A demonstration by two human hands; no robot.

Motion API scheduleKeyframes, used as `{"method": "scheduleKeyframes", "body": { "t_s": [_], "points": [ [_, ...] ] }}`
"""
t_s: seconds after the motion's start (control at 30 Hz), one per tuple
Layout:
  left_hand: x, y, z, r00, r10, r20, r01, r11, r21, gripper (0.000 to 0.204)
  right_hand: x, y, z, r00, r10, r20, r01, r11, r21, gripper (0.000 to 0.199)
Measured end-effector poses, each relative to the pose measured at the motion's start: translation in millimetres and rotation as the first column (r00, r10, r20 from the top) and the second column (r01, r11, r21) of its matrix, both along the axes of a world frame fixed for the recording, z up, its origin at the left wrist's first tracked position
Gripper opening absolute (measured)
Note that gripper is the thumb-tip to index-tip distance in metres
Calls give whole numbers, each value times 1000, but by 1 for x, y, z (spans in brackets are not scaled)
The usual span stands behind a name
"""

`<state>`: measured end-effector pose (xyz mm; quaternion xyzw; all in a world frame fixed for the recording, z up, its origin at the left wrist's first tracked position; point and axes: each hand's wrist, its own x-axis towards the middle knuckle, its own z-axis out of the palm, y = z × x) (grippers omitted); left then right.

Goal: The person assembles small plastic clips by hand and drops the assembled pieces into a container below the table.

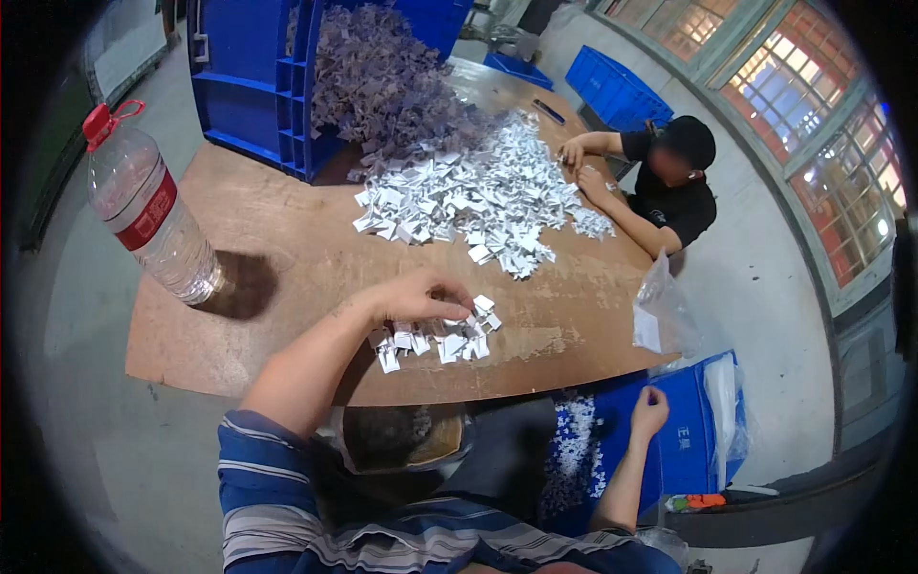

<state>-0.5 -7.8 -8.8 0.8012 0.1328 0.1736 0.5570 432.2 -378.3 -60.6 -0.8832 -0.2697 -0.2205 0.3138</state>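
My left hand (416, 295) rests palm down on a small heap of white folded paper pieces (442, 337) near the front edge of the wooden table (287, 258), fingers curled over them. My right hand (650, 409) hangs below the table edge, fingers pinched shut, above a blue crate (684, 430) holding white pieces; whether it holds one I cannot tell. A large pile of white pieces (478, 196) spreads across the table's middle, with a purple-grey pile (382, 81) behind it.
A big plastic water bottle with a red cap (148, 210) stands at the table's left. Blue crates (253, 77) stand at the back. Another person in black (669, 182) works at the right side. A clear plastic bag (660, 311) hangs at the right edge.
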Motion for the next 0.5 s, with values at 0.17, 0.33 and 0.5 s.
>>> {"method": "scheduleKeyframes", "body": {
  "t_s": [0.17, 0.33, 0.5],
  "points": [
    [-2, 3, 2, 991, 39, 124, 20, 896, -443, 27, -90, 126, 80, 758, 597, -262, -563, 802, 198, 25],
    [-7, 21, -17, 916, 338, 216, -272, 919, -284, 21, -140, 281, 45, 530, 761, -373, -835, 545, -74, 89],
    [-10, 25, -13, 930, 368, 14, -364, 923, -121, 17, -216, 349, 28, 675, 722, 152, -663, 684, -303, 78]
  ]
}}
